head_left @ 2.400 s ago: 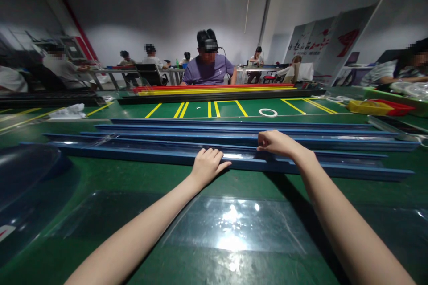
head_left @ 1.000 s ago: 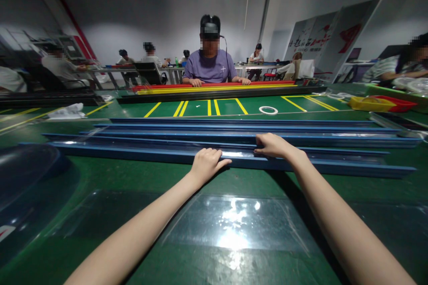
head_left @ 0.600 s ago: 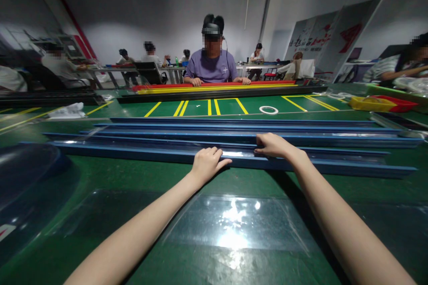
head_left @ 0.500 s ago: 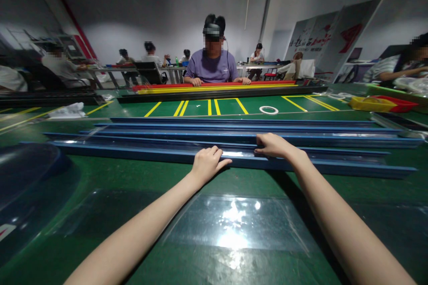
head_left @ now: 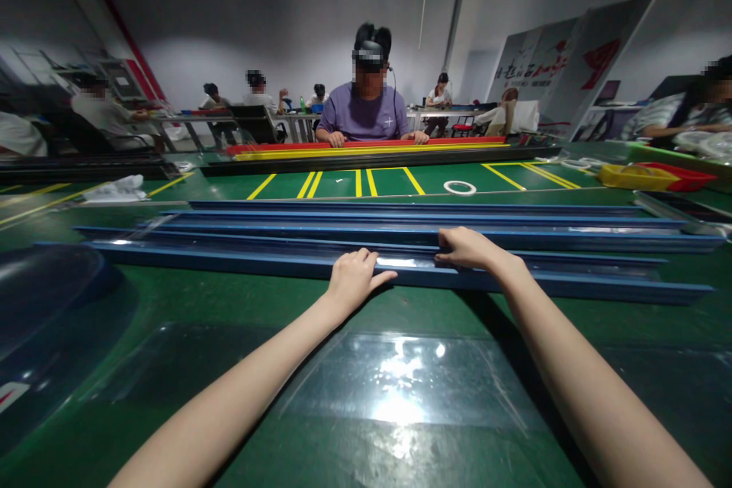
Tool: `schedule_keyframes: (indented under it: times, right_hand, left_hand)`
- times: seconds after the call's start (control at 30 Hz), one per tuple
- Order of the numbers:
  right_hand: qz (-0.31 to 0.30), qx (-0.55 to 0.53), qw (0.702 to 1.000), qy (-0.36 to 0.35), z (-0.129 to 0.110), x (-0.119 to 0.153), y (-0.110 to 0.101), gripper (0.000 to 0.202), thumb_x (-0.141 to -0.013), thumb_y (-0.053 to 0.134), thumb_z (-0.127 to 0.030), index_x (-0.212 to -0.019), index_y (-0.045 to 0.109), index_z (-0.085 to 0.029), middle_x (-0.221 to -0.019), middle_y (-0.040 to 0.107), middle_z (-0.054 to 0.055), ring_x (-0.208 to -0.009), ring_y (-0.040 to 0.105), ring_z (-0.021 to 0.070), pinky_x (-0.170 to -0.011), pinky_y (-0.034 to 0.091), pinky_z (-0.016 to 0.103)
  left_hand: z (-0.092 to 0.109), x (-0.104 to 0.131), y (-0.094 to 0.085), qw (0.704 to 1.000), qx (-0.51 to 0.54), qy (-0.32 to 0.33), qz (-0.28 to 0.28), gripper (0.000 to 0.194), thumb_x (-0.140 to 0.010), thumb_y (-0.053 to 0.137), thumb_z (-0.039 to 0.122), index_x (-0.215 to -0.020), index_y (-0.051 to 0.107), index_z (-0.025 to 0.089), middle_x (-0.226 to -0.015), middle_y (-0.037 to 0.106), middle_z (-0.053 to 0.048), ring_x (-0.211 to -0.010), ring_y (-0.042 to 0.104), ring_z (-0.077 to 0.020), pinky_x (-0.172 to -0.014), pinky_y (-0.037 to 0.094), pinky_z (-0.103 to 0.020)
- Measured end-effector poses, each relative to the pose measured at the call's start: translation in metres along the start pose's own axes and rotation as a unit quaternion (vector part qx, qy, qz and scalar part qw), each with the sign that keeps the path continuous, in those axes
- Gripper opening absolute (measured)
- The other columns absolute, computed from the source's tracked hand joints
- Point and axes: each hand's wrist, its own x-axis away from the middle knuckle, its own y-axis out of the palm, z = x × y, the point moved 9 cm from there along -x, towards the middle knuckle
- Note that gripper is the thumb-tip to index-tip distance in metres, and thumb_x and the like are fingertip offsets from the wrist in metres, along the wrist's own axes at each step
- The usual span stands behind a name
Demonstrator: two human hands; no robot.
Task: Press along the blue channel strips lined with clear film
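Two long blue channel profiles lie across the green table. The near blue channel (head_left: 229, 258) has upright walls and a shiny clear floor, and both my hands are on it. My left hand (head_left: 355, 278) curls its fingers over the near wall, with the thumb pointing right along the outside. Farther right, my right hand (head_left: 470, 250) reaches over the channel, its fingers bent around the far wall and the thumb inside. Its fingertips are partly hidden. The other blue channel (head_left: 606, 232) lies just behind, close against the near one.
Clear plastic sheet (head_left: 446, 381) lies in front of me. A dark blue rounded object (head_left: 51, 305) stands left. Beyond are a white ring (head_left: 460, 188), a crumpled white bag (head_left: 117, 189) and a yellow tray (head_left: 637, 178). Across the table, a person (head_left: 363, 110) touches red and yellow strips (head_left: 371, 150).
My hands and the blue channels stay where they were. The person opposite has shifted their head slightly to the right.
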Motion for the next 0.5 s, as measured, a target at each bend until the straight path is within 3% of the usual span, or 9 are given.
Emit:
schedule_keyframes:
  times: [0.27, 0.5]
  right_hand:
    - [0.006, -0.005, 1.0, 0.002, 0.0013, -0.0007, 0.0003, 0.021, -0.07, 0.054, -0.035, -0.079, 0.054, -0.016, -0.077, 0.062, 0.007, -0.066, 0.054, 0.0168, -0.05, 0.031, 0.023]
    - [0.002, -0.005, 1.0, 0.004, 0.0017, -0.001, 0.0011, 0.022, -0.071, 0.054, -0.035, -0.082, 0.055, -0.016, -0.08, 0.062, 0.008, -0.07, 0.055, 0.018, -0.052, 0.033, 0.023]
  left_hand:
    - [-0.0003, -0.0011, 0.0001, 1.0, -0.005, -0.011, -0.027, 0.051, -0.079, 0.037, 0.06, -0.091, 0.06, 0.016, -0.085, 0.061, -0.007, -0.078, 0.058, -0.0201, -0.064, 0.039, -0.027]
    - [0.0075, 0.0034, -0.0027, 0.998, -0.015, 0.046, 0.042, 0.043, -0.083, 0.036, 0.053, -0.087, 0.058, 0.017, -0.084, 0.061, -0.004, -0.078, 0.055, -0.018, -0.065, 0.034, -0.029]
